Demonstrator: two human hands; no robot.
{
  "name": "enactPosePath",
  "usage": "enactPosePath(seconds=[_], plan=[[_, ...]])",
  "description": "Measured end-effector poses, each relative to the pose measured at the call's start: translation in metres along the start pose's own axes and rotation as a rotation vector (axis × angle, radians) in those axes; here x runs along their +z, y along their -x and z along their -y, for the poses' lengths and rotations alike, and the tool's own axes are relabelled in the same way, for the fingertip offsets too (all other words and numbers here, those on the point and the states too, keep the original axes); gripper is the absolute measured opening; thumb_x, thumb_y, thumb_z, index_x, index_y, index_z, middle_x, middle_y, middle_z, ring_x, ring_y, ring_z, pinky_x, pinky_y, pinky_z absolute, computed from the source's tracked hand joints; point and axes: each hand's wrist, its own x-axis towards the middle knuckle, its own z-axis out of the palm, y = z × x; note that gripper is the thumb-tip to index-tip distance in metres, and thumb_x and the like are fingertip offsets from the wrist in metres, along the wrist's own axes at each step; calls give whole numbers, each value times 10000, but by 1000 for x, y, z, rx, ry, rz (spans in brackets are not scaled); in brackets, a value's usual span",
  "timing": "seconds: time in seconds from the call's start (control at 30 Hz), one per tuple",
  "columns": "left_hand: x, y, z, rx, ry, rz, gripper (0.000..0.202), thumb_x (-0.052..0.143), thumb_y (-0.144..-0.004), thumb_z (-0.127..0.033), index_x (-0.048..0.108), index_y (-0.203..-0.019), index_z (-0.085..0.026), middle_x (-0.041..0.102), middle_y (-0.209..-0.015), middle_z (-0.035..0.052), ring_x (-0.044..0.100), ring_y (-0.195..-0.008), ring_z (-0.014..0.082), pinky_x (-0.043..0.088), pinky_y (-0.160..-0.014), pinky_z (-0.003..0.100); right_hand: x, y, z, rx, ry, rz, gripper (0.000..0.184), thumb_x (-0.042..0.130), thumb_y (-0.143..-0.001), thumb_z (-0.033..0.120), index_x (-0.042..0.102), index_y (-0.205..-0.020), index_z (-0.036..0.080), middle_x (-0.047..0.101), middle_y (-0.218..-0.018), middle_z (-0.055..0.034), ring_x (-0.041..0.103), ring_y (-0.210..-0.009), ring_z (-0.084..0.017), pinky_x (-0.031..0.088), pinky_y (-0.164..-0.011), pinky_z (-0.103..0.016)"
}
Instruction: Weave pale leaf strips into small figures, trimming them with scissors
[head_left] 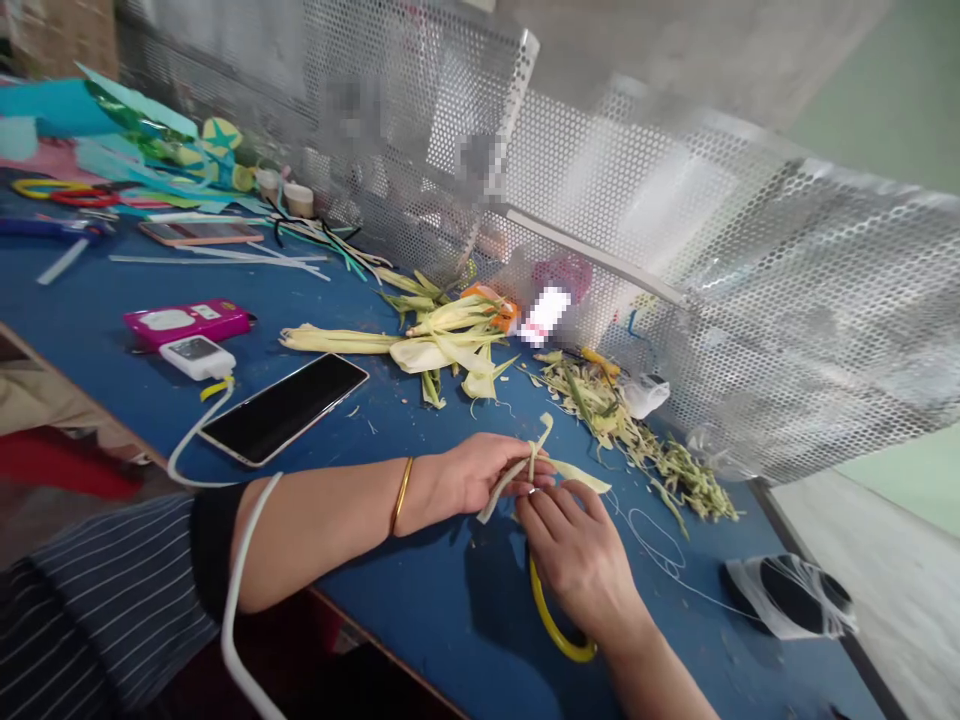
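Observation:
My left hand [476, 472] reaches in from the left, a thin gold bangle on its wrist, its fingers pinched on a pale strip of corn husk [504, 490]. Another piece of the husk is looped and stands up at the fingertips. My right hand [574, 545] is closed at the same strip, its fingertips meeting those of the left. Below the right palm shows a yellow loop handle [559, 630], like that of scissors; the rest is hidden, and whether the hand holds it I cannot tell. White thread [660, 555] runs from near the hands to a dark wound spool [787, 597].
Corn husks [450, 340] lie in a pile ahead, with husk scraps [600, 410] to their right. A black-screened phone [289, 408], a white device [197, 356] with a cable and a pink box [187, 322] are at left. A perforated metal screen [600, 190] stands behind.

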Motion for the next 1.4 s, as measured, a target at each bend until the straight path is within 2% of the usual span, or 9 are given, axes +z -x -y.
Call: enactPosePath(seconds=[0.13,0.27,0.53,0.6,0.7,0.8,0.9,1.17,1.4], plan=[[2,2,-1,18,39,1,194,555,-889,-155,670,-738,-113,701,-723,43,675,-693,108,514,-643,171,-5,0,-1,9,-119,-14,166,503,-942,170,643,-1026,142,672,-802,-56,591,-769,-208,408,-902,-417],[4,5,6,162,-49,45,96,674,-790,-173,658,-706,-129,684,-694,34,635,-669,120,491,-618,197,-4,-1,3,72,-91,-93,293,464,-943,90,619,-1182,159,693,-888,-63,606,-813,-197,406,-872,-388],[0,3,25,265,-212,86,116,696,-692,-218,634,-648,-130,580,-598,-14,518,-565,91,371,-543,212,5,-4,13,82,-95,-107,242,437,-949,77,641,-910,202,656,-826,-42,595,-814,-193,412,-922,-397],[2,3,22,292,-236,72,144,692,-702,-228,615,-621,-136,555,-563,-29,499,-531,80,377,-540,210,4,-2,10,216,-193,-213,190,475,-946,97,624,-956,214,678,-886,-45,611,-858,-193,419,-914,-394],[4,7,18,278,-270,103,159,672,-750,-270,630,-662,-143,621,-594,-8,581,-560,98,458,-624,233,3,1,3,618,-347,-349,77,532,-941,197,593,-901,223,675,-861,-44,626,-828,-199,453,-779,-342],[5,9,16,257,-312,140,199,684,-770,-339,658,-729,-146,698,-684,40,670,-653,142,502,-692,271,5,3,-3,1023,-561,-298,215,547,-933,357,546,-762,227,634,-697,-8,589,-639,-173,427,-595,-283],[4,9,17,274,-352,130,225,696,-768,-361,664,-730,-141,704,-694,50,678,-664,146,510,-692,271,9,1,-4,1249,-905,-203,297,556,-904,480,523,-738,235,581,-571,28,525,-477,-152,391,-470,-267],[3,9,14,276,-367,49,208,725,-719,-328,648,-766,-141,691,-658,44,664,-625,144,514,-647,262,20,2,-3,1277,-1049,-229,333,604,-873,496,527,-711,216,555,-599,36,478,-545,-125,375,-495,-234],[2,10,11,233,-290,115,221,704,-652,-283,692,-803,-122,693,-683,45,667,-651,142,526,-664,260,23,4,-3,1319,-1089,-244,338,600,-874,509,522,-715,221,555,-550,51,470,-472,-120,375,-485,-246]])
